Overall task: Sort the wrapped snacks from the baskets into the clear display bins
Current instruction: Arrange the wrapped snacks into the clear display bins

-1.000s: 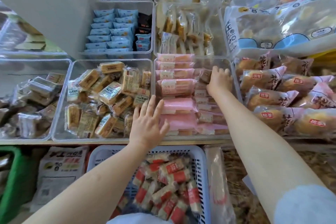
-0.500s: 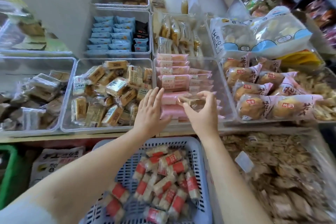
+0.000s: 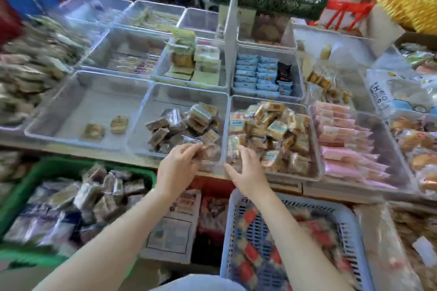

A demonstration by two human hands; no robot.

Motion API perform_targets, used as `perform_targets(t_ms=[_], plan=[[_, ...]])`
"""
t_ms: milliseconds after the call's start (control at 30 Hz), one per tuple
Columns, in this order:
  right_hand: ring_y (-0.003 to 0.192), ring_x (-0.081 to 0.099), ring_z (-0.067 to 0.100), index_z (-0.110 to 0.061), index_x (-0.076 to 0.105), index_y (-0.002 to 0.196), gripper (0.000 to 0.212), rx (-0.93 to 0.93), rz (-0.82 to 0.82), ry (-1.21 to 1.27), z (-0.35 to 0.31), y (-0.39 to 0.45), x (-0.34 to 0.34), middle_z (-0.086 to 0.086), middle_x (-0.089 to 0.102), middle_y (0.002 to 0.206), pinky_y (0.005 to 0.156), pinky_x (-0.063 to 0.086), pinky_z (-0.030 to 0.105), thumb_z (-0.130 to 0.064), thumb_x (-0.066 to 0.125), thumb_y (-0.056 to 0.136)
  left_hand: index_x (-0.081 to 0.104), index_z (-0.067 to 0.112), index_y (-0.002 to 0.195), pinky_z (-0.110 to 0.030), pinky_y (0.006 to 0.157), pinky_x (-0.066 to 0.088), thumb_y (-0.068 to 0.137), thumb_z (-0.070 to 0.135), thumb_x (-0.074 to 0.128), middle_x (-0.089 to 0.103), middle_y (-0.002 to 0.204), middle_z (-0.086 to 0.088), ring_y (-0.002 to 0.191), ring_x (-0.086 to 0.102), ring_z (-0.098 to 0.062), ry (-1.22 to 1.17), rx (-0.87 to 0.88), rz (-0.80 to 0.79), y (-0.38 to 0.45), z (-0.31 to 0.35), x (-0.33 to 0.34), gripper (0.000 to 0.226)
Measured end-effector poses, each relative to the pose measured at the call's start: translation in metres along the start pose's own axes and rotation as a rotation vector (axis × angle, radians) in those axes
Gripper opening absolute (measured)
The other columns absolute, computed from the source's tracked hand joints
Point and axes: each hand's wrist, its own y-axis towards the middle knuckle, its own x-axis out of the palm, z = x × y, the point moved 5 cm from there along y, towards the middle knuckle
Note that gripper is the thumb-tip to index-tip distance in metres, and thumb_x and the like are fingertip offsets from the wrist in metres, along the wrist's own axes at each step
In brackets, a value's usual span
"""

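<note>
Clear-wrapped brown snack (image 3: 199, 146), pinched by the left hand (image 3: 178, 166), could drop short of the near clear plastic bin (image 3: 146, 120); the right hand (image 3: 246, 172) lies spread, holding nothing.

On the bench (image 3: 99, 152), bins in rows. Front row, left to right: bin with two packets (image 3: 71, 111), bin of dark snacks (image 3: 151, 111), bin of small wrapped snacks (image 3: 314, 149), bin of long packets (image 3: 387, 149). Behind these, more bins. Below the bench edge: left basket (image 3: 35, 172), right basket (image 3: 350, 231), carton (image 3: 175, 231) between them.
</note>
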Motion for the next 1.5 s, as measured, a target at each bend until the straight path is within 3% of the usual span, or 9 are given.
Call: perform_targets(t_ms=[200,500,700,833,1033,1100,1200,1333,1500], plan=[[0.152,-0.018,0.032,-0.024,-0.007,0.159,0.083,0.047,-0.079,-0.663,-0.007,0.009,0.089,0.013,-0.029,0.162,0.122,-0.007,0.054,-0.045,0.045,0.098,0.069,0.005,0.118,-0.040,0.095,0.048,0.077,-0.009,0.069,0.067,0.116,-0.014,0.112,0.057,-0.033,-0.053,-0.035,0.087,0.041,-0.092,-0.040,0.043],[0.146,-0.034,0.028,-0.027,-0.029,0.152,0.096,0.130,-0.151,-0.813,-0.003,0.012,0.094,0.010,-0.048,0.151,0.121,-0.015,0.053,-0.049,0.044,0.095,0.050,0.011,0.138,-0.047,0.095,0.050,0.091,0.005,0.059,0.038,0.141,-0.020,0.130,0.040,-0.035,-0.081,-0.211,-0.079,0.103,-0.121,-0.009,0.048],[0.146,-0.034,0.028,-0.028,-0.030,0.152,0.095,0.156,-0.181,-0.815,-0.002,0.014,0.095,0.009,-0.050,0.150,0.120,-0.016,0.052,-0.053,0.041,0.095,-0.009,0.010,0.157,-0.051,0.123,0.010,0.091,0.059,0.056,-0.016,0.163,-0.019,0.151,-0.006,-0.037,0.141,-0.193,-0.635,0.112,-0.136,0.048,0.105],[0.145,-0.037,0.027,-0.028,-0.031,0.151,0.095,0.149,-0.182,-0.801,0.000,0.014,0.095,0.008,-0.052,0.149,0.120,-0.018,0.052,-0.052,0.042,0.094,0.011,0.011,0.157,-0.058,0.120,0.009,0.092,0.069,0.040,-0.006,0.164,-0.021,0.151,-0.001,-0.038,0.333,-0.191,-0.681,0.115,-0.151,0.053,0.092],[0.143,-0.040,0.027,-0.028,-0.033,0.151,0.096,0.133,-0.170,-0.759,0.003,0.015,0.096,0.007,-0.054,0.146,0.119,-0.019,0.053,-0.054,0.040,0.094,0.053,0.017,0.136,-0.049,0.113,0.028,0.095,0.038,0.052,0.041,0.151,-0.016,0.140,0.036,-0.033,0.133,-0.010,-0.310,0.090,-0.111,0.018,0.046],[0.144,-0.038,0.027,-0.028,-0.028,0.153,0.095,0.109,-0.141,-0.715,0.004,0.015,0.097,0.007,-0.052,0.148,0.119,-0.019,0.054,-0.054,0.041,0.093,0.066,0.015,0.112,-0.040,0.086,0.047,0.092,0.028,0.055,0.064,0.114,-0.007,0.102,0.060,-0.027,-0.020,-0.007,-0.149,0.065,-0.095,-0.007,0.026],[0.148,-0.030,0.029,-0.026,-0.013,0.157,0.091,0.065,-0.092,-0.683,0.005,0.015,0.095,0.008,-0.043,0.155,0.119,-0.017,0.054,-0.055,0.044,0.092,0.070,0.017,0.096,-0.034,0.065,0.050,0.096,0.027,0.054,0.067,0.086,0.003,0.075,0.060,-0.017,-0.060,-0.145,-0.244,0.018,-0.091,-0.029,0.019],[0.153,-0.009,0.033,-0.023,0.010,0.158,0.077,0.080,-0.025,-0.550,-0.013,0.018,0.092,0.017,-0.015,0.164,0.120,-0.011,0.054,-0.047,0.049,0.096,0.069,0.018,0.095,-0.036,0.069,0.052,0.095,0.030,0.053,0.069,0.086,0.000,0.080,0.062,-0.022,0.031,-0.353,-0.363,-0.040,-0.119,-0.043,0.020],[0.133,0.041,0.035,-0.010,0.053,0.134,0.047,-0.137,0.216,-0.392,-0.070,0.007,0.118,0.018,0.047,0.140,0.111,0.030,0.053,-0.021,0.059,0.089,0.068,0.020,0.103,-0.036,0.069,0.054,0.097,0.030,0.050,0.069,0.090,0.001,0.082,0.064,-0.022,0.108,-0.469,-0.444,-0.085,-0.158,-0.059,0.021]])
